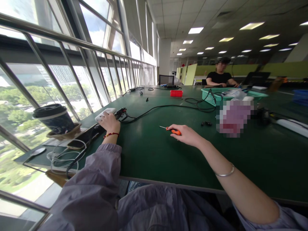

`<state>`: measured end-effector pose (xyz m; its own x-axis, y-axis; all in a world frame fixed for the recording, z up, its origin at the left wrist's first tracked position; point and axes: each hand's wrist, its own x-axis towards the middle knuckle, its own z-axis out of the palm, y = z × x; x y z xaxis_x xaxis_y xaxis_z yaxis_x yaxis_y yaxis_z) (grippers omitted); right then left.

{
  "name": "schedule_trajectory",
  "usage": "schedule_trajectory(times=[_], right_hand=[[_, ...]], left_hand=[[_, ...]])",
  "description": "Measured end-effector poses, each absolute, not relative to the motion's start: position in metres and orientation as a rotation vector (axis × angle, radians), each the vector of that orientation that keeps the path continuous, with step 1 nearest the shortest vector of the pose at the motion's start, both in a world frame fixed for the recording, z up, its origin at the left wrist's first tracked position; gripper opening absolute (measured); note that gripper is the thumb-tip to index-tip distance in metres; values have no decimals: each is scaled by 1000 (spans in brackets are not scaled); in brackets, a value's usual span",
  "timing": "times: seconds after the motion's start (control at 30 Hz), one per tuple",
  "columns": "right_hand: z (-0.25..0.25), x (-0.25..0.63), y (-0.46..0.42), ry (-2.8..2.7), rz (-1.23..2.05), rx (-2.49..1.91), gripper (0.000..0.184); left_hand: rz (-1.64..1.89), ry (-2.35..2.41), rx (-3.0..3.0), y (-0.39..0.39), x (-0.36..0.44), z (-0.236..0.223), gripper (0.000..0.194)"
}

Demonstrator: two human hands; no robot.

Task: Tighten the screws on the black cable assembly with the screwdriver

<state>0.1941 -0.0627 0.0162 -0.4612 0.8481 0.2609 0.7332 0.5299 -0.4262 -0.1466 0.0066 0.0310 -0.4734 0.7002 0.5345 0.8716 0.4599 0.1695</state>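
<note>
At the left edge of the table, the fingers of my left hand (110, 124) curl over a white box-shaped object (107, 111). Its exact kind does not show. Right beside that hand lies a black device (120, 113) with a cable at its end and small red parts. My right hand (186, 135) is closed around the orange and black handle of a screwdriver (176, 132), just above or on the green table. The thin metal shaft points left, away from the palm, and touches nothing that I can see.
A dark paper cup (54, 118) stands in a brown carrier by the railing, near a coiled white cable (64, 157). A black cable (156, 107) crosses the green table (149, 154). Farther back are a red box (176, 93), a teal basket (209, 96) and a seated person (220, 78).
</note>
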Motion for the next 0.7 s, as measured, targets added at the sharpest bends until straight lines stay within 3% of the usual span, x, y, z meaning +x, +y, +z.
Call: schedule_trajectory(times=[0.47,0.7], right_hand=[[15,194,-62,-2313,437,-1276,33],[17,194,-59,-2114,146,-1290,17]], left_hand=[[-599,-2208,-1373,3,-143,29,36],[-716,-2047,-1435,-3,-130,33,37]])
